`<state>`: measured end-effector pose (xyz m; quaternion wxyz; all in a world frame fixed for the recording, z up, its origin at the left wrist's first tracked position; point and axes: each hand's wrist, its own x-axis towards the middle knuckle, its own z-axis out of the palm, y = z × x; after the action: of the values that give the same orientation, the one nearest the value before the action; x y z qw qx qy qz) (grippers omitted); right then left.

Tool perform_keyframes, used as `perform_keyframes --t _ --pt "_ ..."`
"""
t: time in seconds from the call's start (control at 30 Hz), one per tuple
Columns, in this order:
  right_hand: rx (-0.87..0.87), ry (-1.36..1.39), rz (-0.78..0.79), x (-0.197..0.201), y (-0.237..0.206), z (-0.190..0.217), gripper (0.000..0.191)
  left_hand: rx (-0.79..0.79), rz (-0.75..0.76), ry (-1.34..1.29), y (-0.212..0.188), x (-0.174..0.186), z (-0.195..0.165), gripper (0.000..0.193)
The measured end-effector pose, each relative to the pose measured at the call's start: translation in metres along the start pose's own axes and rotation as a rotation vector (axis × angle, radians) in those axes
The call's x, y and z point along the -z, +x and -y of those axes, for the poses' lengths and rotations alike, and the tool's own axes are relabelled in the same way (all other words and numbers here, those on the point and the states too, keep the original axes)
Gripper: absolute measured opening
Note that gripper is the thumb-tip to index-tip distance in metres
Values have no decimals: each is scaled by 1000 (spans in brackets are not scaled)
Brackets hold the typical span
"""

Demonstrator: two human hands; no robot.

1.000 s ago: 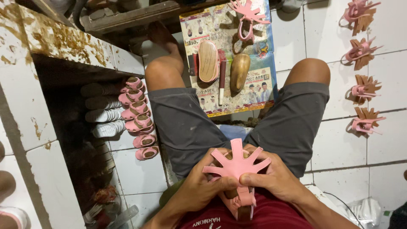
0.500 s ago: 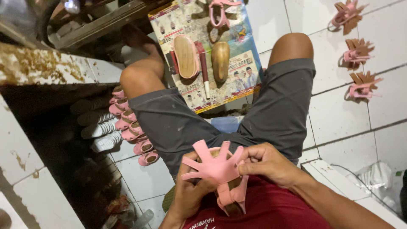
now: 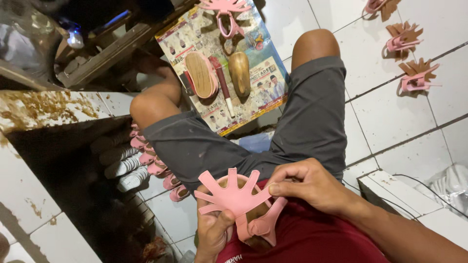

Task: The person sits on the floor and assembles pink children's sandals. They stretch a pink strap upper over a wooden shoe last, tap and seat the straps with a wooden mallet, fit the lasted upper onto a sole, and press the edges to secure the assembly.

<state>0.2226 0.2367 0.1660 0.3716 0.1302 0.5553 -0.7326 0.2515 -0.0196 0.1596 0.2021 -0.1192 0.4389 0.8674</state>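
Both my hands hold a pink sandal upper (image 3: 233,196) with several splayed tabs, stretched over a wooden shoe last in my lap. My left hand (image 3: 213,234) grips it from below, thumb on the pink straps. My right hand (image 3: 307,184) pinches one tab at the upper's right side. A pink heel strap (image 3: 261,225) hangs beneath the upper, against my red shirt.
On the floor ahead lies a printed sheet (image 3: 229,68) with a sole (image 3: 201,74), a red-handled tool (image 3: 221,83), a wooden last (image 3: 240,73) and another pink upper (image 3: 226,12). Finished pink uppers (image 3: 414,78) lie on white tiles at right. Pink sandals (image 3: 151,160) are stacked under a tiled ledge at left.
The view has swung and tilted left. My hands stay on the pink upper; my right hand has moved to pinch a tab on its right side.
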Motion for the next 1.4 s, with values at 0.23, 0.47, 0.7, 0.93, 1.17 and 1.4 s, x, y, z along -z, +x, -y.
perform_keyframes --t 0.23,0.47,0.7,0.93,1.17,1.4 --pt "-9 83 21 -4 0 -12 18 125 163 -18 1 -3 -8 79" --pt "-7 134 126 -4 4 -25 18 4 106 73 2 -7 -10 78" --pt "6 151 185 -7 5 -21 19 20 43 23 -5 2 -5 79" --pt "48 151 180 -8 11 -14 18 -22 -2 -12 -8 9 1 77" --pt "-9 48 60 -3 2 -12 18 6 -14 17 -9 8 -1 74" --pt "-38 162 138 -7 7 -14 20 6 2 17 -7 9 1 75"
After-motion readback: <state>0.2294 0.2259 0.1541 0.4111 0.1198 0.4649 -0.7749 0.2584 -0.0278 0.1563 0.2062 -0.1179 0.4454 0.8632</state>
